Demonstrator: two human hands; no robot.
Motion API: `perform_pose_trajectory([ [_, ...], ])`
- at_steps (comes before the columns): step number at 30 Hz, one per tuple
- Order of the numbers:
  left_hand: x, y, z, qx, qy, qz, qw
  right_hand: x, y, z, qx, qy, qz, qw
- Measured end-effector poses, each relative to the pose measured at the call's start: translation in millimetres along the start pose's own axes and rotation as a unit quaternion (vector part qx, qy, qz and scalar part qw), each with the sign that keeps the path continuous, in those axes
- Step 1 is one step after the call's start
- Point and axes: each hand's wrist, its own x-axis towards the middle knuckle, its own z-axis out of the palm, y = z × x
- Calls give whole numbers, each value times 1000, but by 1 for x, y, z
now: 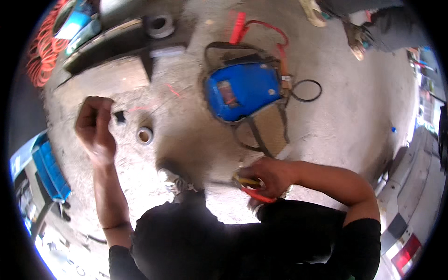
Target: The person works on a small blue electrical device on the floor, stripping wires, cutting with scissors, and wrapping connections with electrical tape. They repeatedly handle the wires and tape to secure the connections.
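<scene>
My left hand [96, 128] is raised over the floor on the left, its fingers curled and the thumb pressed to them; whatever may be in the pinch is too small to make out. Close by its fingers lies a small black scrap [120, 116], and a roll of tape [139, 134] rests on the concrete. In front of my knee, my right hand [273, 176] is wrapped round a hand tool with red and yellow handles [255, 192], possibly pliers. A thin grey part, smeared by motion, sticks out from it to the left.
A blue box-shaped device [252, 86] with black straps and a red clamp [238, 28] lies ahead. Beyond my left hand are a flat board [107, 80], a metal ring [161, 34] and a coiled red hose [43, 63]. Another person's shoe [313, 13] shows at upper right.
</scene>
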Motion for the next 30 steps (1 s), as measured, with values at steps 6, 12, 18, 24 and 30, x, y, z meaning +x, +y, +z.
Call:
perform_pose_trajectory([
  [6,22,-65,-79,400,16,67,914,2,9,26,-208,-53,121,969],
  [12,-69,-115,-40,511,-115,67,849,19,144,125,-316,189,161,916],
  [18,-139,-138,-2,439,-116,1,891,41,145,116,-305,336,121,883],
  [24,-120,-88,3,125,-111,-21,986,19,-1,67,-139,132,50,980],
  [30,-96,5,35,-354,-199,-121,906,16,-83,15,-15,349,-127,928],
])
